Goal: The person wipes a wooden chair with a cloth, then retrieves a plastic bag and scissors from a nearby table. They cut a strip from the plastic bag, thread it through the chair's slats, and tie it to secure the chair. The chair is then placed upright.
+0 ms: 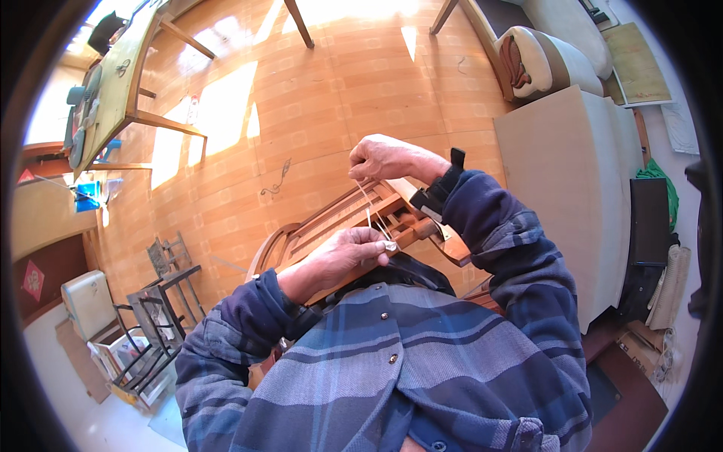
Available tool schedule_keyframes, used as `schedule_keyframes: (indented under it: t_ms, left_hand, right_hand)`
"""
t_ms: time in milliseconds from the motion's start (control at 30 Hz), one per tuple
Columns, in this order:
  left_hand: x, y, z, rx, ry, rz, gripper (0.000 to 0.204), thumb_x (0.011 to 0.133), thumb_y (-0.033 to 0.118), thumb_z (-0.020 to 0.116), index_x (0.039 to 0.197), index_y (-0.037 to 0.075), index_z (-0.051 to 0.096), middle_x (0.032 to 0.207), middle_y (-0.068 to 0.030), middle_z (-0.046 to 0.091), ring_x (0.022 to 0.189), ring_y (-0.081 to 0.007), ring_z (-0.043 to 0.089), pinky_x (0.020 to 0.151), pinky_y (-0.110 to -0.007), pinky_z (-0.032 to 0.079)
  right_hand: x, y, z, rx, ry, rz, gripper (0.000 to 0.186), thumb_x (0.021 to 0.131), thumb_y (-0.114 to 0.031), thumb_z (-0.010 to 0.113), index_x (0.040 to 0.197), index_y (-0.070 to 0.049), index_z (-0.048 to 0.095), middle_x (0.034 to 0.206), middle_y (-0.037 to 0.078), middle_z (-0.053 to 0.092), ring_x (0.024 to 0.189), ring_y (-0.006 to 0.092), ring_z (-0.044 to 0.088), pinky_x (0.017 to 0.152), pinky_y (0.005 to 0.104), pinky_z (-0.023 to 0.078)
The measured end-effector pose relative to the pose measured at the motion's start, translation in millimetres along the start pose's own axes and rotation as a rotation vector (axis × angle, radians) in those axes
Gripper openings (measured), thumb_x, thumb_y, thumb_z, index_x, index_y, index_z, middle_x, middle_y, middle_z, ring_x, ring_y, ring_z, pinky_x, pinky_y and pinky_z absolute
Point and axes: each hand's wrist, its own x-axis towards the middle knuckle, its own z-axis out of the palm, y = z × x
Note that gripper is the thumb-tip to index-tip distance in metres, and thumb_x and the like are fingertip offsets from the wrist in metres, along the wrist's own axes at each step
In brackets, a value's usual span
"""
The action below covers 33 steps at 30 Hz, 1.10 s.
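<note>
In front of my body lies a slatted wooden frame [320,221] with rounded ends, tilted up toward the right. Thin pale cord [368,199] stretches over its crosspieces in several strands. My right hand [398,157] is raised above the frame's far side, its fingers pinched on the upper end of the cord. Lower and nearer, my left hand [348,254] rests by the near edge, thumb and forefinger closed on a small whitish piece [390,245]. I cannot tell whether that piece joins the cord. A flat wooden arm [452,245] sticks out at the frame's right.
A loose bit of string [276,179] lies on the wooden floor [316,113]. To the far left stands a table [120,98] with items on it; a dark metal rack [162,316] is at the left. A large pale board-like surface [561,196] and a cushioned seat [553,64] stand right.
</note>
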Motion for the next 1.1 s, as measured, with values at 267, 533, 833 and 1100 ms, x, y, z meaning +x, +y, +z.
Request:
schedule_keyframes:
  t_ms: [267, 533, 833, 1100]
  left_hand:
    - [-12, 22, -5, 0.241, 0.131, 0.065, 0.018, 0.101, 0.021, 0.070, 0.102, 0.003, 0.073, 0.106, -0.0039, 0.068, 0.101, -0.0116, 0.061, 0.093, -0.029, 0.049]
    - [2, 39, 10, 0.305, 0.296, 0.175, 0.020, 0.100, 0.020, 0.071, 0.103, 0.000, 0.073, 0.112, -0.0070, 0.070, 0.095, -0.0123, 0.064, 0.086, -0.027, 0.051]
    - [7, 27, 7, -0.009, 0.279, 0.230, 0.017, 0.104, 0.018, 0.066, 0.107, 0.003, 0.071, 0.099, -0.0049, 0.077, 0.085, -0.0088, 0.065, 0.078, -0.024, 0.052]
    - [19, 27, -7, -0.043, 0.292, 0.435, 0.017, 0.100, 0.021, 0.071, 0.102, 0.004, 0.076, 0.095, -0.0019, 0.075, 0.088, -0.0075, 0.064, 0.079, -0.025, 0.049]
  right_hand:
    - [-21, -23, -22, -0.190, 0.113, -0.115, 0.026, 0.090, -0.027, 0.070, 0.091, -0.002, 0.072, 0.084, 0.020, 0.069, 0.082, 0.0389, 0.067, 0.075, 0.0463, 0.052]
    - [-25, -34, -26, -0.092, 0.230, -0.286, 0.025, 0.091, -0.025, 0.068, 0.088, -0.001, 0.073, 0.086, 0.021, 0.068, 0.082, 0.0398, 0.067, 0.076, 0.0473, 0.052]
    - [-73, -20, -9, -0.234, 0.752, -0.053, 0.029, 0.096, -0.028, 0.062, 0.095, 0.001, 0.068, 0.093, 0.023, 0.070, 0.089, 0.0452, 0.068, 0.080, 0.0516, 0.055]
    - [-133, -43, 95, -0.059, 0.431, 0.092, 0.044, 0.105, -0.023, 0.053, 0.145, -0.005, 0.048, 0.090, 0.027, 0.072, 0.085, 0.0441, 0.071, 0.074, 0.0559, 0.055]
